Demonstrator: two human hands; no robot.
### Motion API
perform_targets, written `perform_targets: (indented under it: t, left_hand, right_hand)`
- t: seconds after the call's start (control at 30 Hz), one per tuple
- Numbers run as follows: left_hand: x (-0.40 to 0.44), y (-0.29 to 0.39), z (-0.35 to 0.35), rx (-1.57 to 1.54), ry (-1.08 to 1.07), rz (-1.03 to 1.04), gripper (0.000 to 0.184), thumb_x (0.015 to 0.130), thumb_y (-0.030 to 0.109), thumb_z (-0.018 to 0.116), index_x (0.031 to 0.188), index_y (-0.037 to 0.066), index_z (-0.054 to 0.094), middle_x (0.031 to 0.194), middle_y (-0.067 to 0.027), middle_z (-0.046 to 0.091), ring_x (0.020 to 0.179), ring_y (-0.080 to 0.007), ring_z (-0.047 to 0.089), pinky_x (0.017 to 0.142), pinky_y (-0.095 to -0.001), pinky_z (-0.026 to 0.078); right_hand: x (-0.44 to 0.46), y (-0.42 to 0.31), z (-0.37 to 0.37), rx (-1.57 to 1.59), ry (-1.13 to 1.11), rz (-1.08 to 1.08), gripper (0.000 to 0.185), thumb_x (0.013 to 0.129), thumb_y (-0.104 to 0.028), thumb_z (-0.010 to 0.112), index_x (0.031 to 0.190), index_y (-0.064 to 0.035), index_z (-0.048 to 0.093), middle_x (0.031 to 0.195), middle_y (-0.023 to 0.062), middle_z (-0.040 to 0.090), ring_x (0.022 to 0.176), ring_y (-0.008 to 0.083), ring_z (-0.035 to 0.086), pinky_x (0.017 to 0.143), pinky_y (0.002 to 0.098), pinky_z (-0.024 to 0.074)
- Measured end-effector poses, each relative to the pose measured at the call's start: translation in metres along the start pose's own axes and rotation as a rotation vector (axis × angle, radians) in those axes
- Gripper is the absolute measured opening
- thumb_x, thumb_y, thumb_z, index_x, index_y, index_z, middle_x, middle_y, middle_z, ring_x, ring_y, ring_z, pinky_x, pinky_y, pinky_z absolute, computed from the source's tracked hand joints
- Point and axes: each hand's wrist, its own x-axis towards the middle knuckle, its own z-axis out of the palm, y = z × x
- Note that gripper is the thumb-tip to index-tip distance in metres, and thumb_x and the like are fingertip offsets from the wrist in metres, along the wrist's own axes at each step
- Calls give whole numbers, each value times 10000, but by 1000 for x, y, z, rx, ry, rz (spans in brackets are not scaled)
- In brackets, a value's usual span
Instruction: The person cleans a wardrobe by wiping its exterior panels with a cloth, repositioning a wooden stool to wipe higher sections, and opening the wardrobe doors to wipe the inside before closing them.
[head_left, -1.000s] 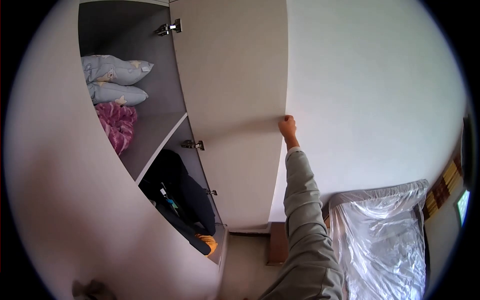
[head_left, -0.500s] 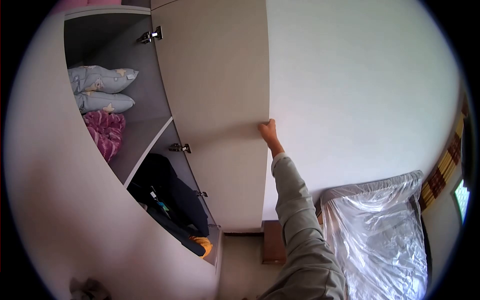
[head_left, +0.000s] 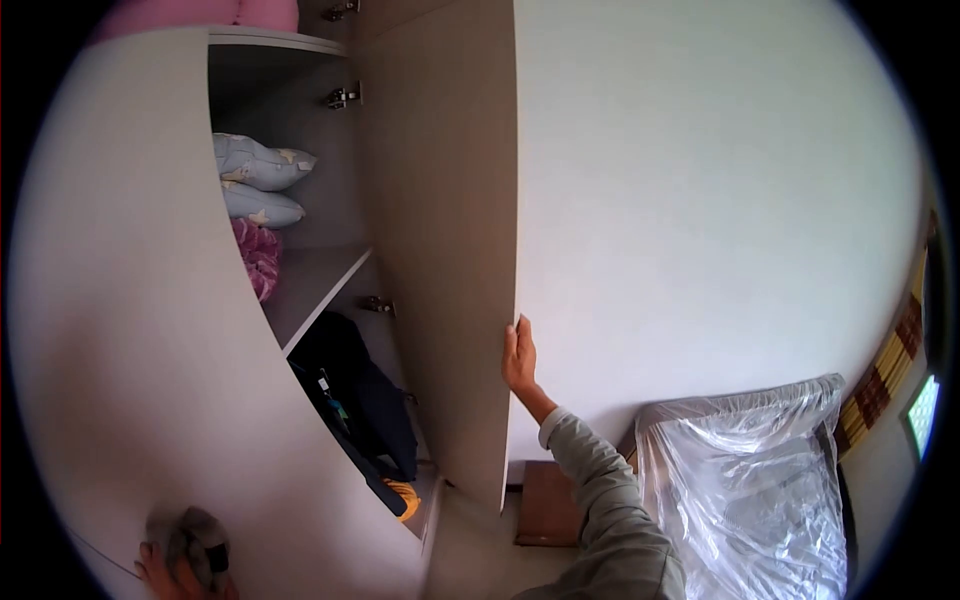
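Note:
My right hand (head_left: 520,355) grips the free edge of the open wardrobe door (head_left: 440,230), fingers wrapped round it. At the lower left, my left hand (head_left: 170,577) is curled round a crumpled grey-brown cloth (head_left: 190,545) with a black patch, close to the pale panel (head_left: 150,300) on the left. Inside the wardrobe, grey star-patterned pillows (head_left: 262,165) lie stacked on a shelf (head_left: 318,285) above a purple-pink fabric bundle (head_left: 258,258). Dark clothes (head_left: 365,400) fill the compartment below, with an orange cloth (head_left: 405,498) at the bottom.
Pink bedding (head_left: 240,12) lies on the top shelf. To the right are a white wall (head_left: 700,200), a plastic-covered mattress (head_left: 740,480) and a patterned curtain (head_left: 885,370). A brown wooden piece (head_left: 547,505) stands on the floor behind my right arm.
The door has swung partly toward the wardrobe, now seen more edge-on, with my right hand lower on its edge. My left hand and more of the grey-brown cloth have come into view.

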Motion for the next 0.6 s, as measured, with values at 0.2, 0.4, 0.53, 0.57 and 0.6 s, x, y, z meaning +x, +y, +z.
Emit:
perform_targets:
  t: [0.2, 0.4, 0.53, 0.57, 0.6]
  left_hand:
    - [-43, -24, 34, -54, 139, 49, 395, 845, 326, 658, 1127, 66, 565, 1231, -171, 537, 1123, -391, 508, 929, -572, 354]
    - [-64, -29, 49, -38, 123, 11, 439, 851, 320, 611, 1171, 39, 505, 1318, -235, 457, 1239, -464, 449, 1050, -671, 290]
    - [-59, -25, 39, -73, 100, -6, 442, 855, 358, 607, 1161, 61, 494, 1288, -231, 471, 1202, -470, 474, 1025, -688, 308]
    - [-59, -25, 39, -64, 101, -8, 442, 855, 358, 607, 1161, 61, 494, 1288, -231, 471, 1202, -470, 474, 1025, -688, 308]
    - [-59, -25, 40, -71, 124, -1, 448, 853, 356, 611, 1171, 66, 485, 1286, -232, 470, 1205, -468, 471, 1023, -688, 311]
  right_hand:
    - [-43, -32, 32, 16, -101, -179, 462, 1032, -282, 395, 1413, -21, 399, 1321, 216, 531, 1225, 359, 518, 1023, 378, 399]
    - [-71, -71, 75, 149, -151, -272, 527, 1030, -324, 384, 1439, 7, 356, 1394, 228, 469, 1292, 381, 453, 1078, 390, 347]
    - [-86, -82, 94, 177, -177, -293, 528, 1030, -294, 367, 1453, 20, 326, 1452, 225, 409, 1344, 379, 392, 1120, 392, 291]
    - [-88, -84, 98, 199, -196, -304, 533, 1028, -277, 361, 1466, 21, 301, 1481, 219, 370, 1369, 370, 356, 1138, 389, 259]
    - [-91, -86, 101, 221, -214, -314, 539, 1027, -259, 355, 1479, 22, 276, 1511, 213, 331, 1395, 362, 320, 1156, 386, 227]
